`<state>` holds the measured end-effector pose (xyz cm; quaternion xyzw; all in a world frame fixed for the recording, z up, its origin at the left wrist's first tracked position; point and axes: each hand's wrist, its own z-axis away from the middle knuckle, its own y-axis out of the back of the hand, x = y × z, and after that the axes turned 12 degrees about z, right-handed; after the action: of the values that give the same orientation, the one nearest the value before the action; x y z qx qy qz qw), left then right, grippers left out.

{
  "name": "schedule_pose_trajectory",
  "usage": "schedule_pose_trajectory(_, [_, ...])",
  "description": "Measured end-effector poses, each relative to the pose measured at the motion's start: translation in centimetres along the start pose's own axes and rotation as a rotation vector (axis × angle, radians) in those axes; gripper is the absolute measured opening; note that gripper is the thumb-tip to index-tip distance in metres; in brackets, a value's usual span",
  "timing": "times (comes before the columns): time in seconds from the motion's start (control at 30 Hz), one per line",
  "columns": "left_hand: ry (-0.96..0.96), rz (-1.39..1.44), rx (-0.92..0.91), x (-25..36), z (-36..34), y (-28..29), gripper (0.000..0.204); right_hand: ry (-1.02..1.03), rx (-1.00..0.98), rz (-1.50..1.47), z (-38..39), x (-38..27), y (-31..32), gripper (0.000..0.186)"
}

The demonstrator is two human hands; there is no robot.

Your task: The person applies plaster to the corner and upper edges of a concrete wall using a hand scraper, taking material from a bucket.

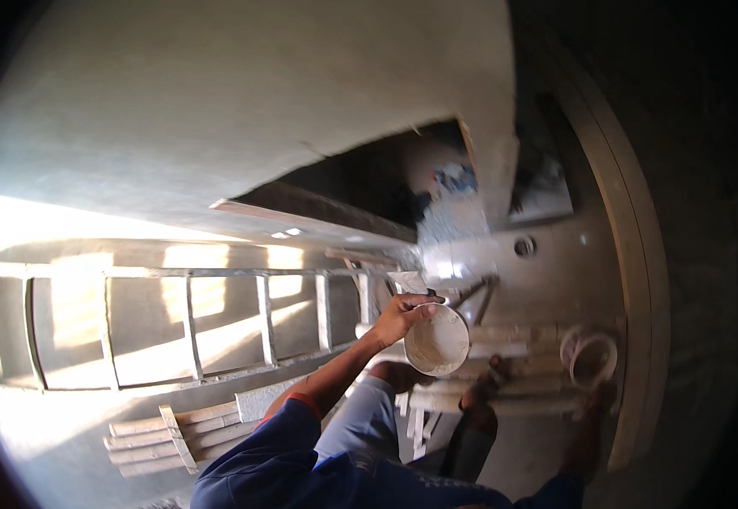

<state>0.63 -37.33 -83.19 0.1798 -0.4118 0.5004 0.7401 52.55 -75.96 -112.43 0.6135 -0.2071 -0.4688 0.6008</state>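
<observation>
Out in front of me, my left hand [405, 316] is closed on the rim of a round white tub [437, 339], its thumb over the edge. Pale residue coats the tub's inside. Just beyond the fingers shows a flat whitish piece [406, 282]; whether the hand holds it too, I cannot tell. On the right, in shadow, my right hand [601, 399] is at the lower rim of a pale bucket [589, 356], seemingly gripping it. The bucket is tilted with its mouth toward me. Shadow hides most of the right fingers.
Beneath me is a platform of bamboo poles [522, 365], my feet on it. A ladder [187, 322] stretches across the left. More bamboo poles [148, 437] are at lower left. Ahead, a plastered wall [242, 93] has a dark opening [360, 182]. A long wooden beam [623, 220] curves along the right.
</observation>
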Motion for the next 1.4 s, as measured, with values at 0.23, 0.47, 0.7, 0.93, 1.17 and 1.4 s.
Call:
schedule_pose_trajectory(0.23, [-0.587,-0.311,-0.028,36.5,8.6,9.7,0.036,0.010,0.066,0.031,-1.1,-11.1,7.3,0.043])
schedule_pose_trajectory(0.47, [-0.893,-0.284,-0.016,65.4,22.3,15.8,0.044,0.436,-0.167,-0.186,3.6,-41.6,20.7,0.046])
schedule_pose_trajectory(0.7, [-1.084,-0.062,-0.443,78.8,27.6,20.9,0.047,0.735,-0.449,-0.697,0.2,-71.8,35.7,0.039])
schedule_pose_trajectory(0.93, [-1.163,-0.051,-0.829,84.4,28.8,21.7,0.035,1.328,-0.009,-0.990,6.8,-98.0,65.6,0.033])
schedule_pose_trajectory(1.17, [-1.112,-0.079,-0.686,84.1,29.3,22.2,0.052,1.837,1.100,-0.713,20.4,-118.7,87.1,0.024])
schedule_pose_trajectory(1.4, [-1.073,-0.092,-0.729,83.9,30.5,21.2,0.051,1.768,1.773,-0.644,30.3,-131.2,100.9,0.024])
